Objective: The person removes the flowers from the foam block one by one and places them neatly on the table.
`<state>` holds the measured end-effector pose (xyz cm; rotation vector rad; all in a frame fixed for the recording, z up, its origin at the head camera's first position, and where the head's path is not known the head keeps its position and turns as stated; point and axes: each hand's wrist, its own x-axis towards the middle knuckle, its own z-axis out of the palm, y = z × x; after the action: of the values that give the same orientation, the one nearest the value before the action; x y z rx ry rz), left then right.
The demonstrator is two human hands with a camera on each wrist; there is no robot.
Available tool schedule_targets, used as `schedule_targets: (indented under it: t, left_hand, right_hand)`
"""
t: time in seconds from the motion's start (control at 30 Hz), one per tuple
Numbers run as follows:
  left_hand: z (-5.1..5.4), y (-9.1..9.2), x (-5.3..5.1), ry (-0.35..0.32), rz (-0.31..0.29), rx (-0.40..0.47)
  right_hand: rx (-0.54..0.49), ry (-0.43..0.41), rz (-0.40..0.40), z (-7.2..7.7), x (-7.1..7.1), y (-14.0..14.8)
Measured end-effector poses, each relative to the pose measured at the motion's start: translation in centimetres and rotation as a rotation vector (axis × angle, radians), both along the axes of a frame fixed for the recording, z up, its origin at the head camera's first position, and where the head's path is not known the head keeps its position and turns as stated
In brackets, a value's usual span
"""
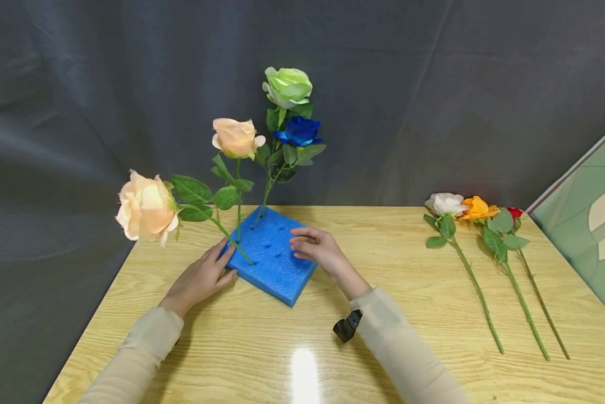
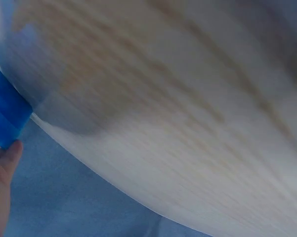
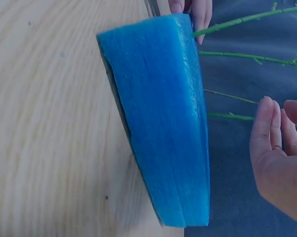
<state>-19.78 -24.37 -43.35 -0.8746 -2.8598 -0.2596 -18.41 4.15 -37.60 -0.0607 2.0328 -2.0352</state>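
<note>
The blue foam block point(image 1: 282, 275) lies on the wooden table point(image 1: 403, 247) between my hands, which are well apart; my left hand point(image 1: 201, 279) grips its left corner, thumb against the side, fingers over the top; my right hand point(image 1: 320, 251) hangs just above its right side, fingers loosely bent; a leaning peach rose point(image 1: 146, 207) rises from the foam near my left fingers; a white rose point(image 1: 445, 203) lies well to my right.

Four roses point(image 1: 238, 137) in blue foam point(image 1: 282, 276)
</note>
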Motion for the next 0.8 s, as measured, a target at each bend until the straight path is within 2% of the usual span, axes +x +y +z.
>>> schedule_targets:
  t: [0.1, 0.23, 0.47, 0.57, 0.67, 0.8]
  left_hand:
    - [0.1, 0.1, -0.1, 0.003, 0.006, -0.015]
    - [0.1, 0.2, -0.1, 0.042, 0.004, -0.02]
    - [0.0, 0.6, 0.3, 0.189, -0.048, -0.008]
    - [-0.1, 0.6, 0.4, 0.23, -0.07, -0.012]
    - [-0.1, 0.8, 0.6, 0.271, -0.086, -0.041]
    - [-0.1, 1.1, 0.8, 0.348, -0.095, -0.128]
  right_hand:
    - [-0.009, 0.006, 0.0, -0.1, 0.0, -0.3]
    - [0.001, 0.019, 0.013, -0.3, 0.0, -0.7]
    - [0.02, 0.029, 0.027, -0.5, 0.2, -1.4]
    - [0.027, 0.038, 0.046, -0.6, 0.3, -1.7]
    - [0.031, 0.052, 0.062, -0.7, 0.3, -1.9]
    - [0.038, 0.065, 0.056, -1.0, 0.4, -2.2]
